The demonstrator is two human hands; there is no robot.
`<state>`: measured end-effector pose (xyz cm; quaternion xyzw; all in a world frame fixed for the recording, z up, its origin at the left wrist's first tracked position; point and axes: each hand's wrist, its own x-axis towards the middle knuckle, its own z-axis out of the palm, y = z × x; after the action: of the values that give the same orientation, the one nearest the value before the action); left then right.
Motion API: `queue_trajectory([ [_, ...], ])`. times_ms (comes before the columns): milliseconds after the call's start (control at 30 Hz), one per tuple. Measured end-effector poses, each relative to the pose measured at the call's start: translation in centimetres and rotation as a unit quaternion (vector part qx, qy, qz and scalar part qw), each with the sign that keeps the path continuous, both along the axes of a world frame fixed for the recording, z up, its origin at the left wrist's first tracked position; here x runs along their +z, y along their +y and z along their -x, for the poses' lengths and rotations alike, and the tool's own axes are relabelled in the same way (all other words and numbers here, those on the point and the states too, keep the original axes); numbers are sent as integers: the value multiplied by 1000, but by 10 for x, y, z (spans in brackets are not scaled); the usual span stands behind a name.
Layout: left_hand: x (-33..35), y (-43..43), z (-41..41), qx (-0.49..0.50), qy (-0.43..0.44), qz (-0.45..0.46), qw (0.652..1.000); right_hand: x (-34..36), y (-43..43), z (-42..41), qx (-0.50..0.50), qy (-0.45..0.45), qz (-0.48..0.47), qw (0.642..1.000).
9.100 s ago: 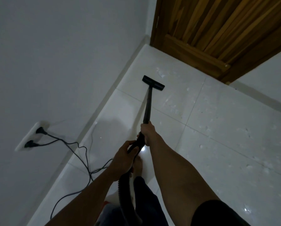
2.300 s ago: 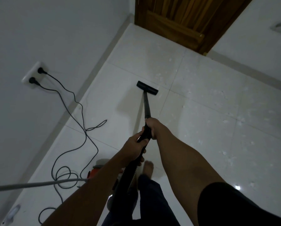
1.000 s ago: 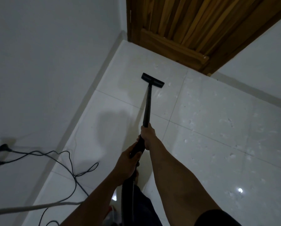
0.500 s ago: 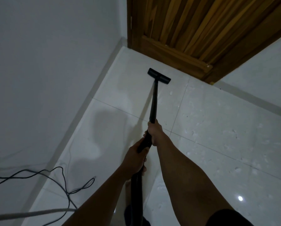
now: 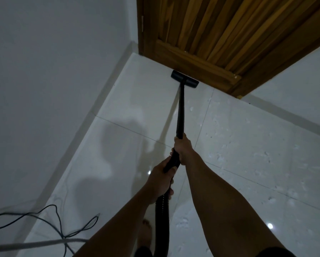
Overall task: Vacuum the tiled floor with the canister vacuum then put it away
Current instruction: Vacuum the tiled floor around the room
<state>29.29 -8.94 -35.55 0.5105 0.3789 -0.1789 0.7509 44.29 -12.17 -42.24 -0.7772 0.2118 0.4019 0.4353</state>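
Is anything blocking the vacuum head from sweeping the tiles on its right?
Nothing visible does. The vacuum head sits by the wooden door; tiles to its right show only pale specks. The cables lie back by the left wall.

The black hose under your left hand runs off the bottom edge. Your right hand covers part of the tube. The black cord runs off the left edge. A pale blurry strip crosses the bottom left corner; you cannot tell what it is. Your left arm hides part of your bare foot. Whether the nozzle touches the door is hard to tell.
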Motion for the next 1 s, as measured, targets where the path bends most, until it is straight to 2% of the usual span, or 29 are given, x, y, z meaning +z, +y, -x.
queue_trajectory([
  [100, -5, -5, -3, 0, 16, 8, 1000, -10, -4, -1, 6, -5, 13, 1000],
  [467, -1, 7, 9, 6, -32, -79, 996, 11, 15, -1, -3, 55, -89, 995],
  [667, 5, 31, 0, -4, -27, -101, 995, 22, 38, -8, 16, 52, -88, 995],
  [1000, 27, -1, 79, -2, -11, -115, 993, 33, 14, 77, 24, 27, -86, 996],
])
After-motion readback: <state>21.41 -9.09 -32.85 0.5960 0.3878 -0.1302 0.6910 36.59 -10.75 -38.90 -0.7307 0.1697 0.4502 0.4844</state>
